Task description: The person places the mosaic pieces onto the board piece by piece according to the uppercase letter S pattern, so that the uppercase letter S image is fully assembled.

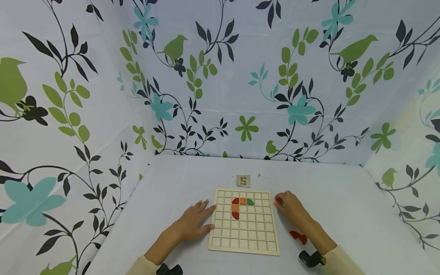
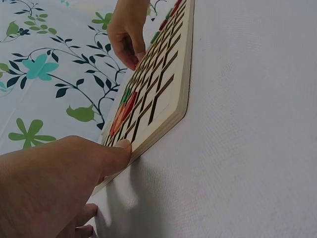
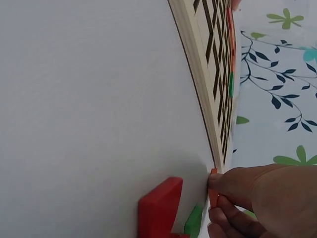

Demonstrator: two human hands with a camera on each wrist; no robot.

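A wooden grid board (image 1: 244, 244) lies on the white table. In its upper left cells sit a rounded red piece (image 1: 235, 201), an orange square (image 1: 243, 201), a rounded green piece (image 1: 250, 201), another orange square (image 1: 235, 208) and a second red piece (image 1: 235, 215). My left hand (image 1: 194, 222) rests at the board's left edge with fingers extended, its thumb (image 2: 116, 156) touching the rim. Beside the upper right edge, my right hand (image 1: 293, 208) pinches an orange tile (image 3: 213, 191) between thumb and fingers.
Red pieces (image 1: 298, 236) lie on the table by my right forearm. A green piece (image 3: 193, 221) sits near them in the right wrist view. Behind the board is a small card (image 1: 243, 180) with a figure like a 5 or S. Patterned cloth (image 1: 220, 95) surrounds the table.
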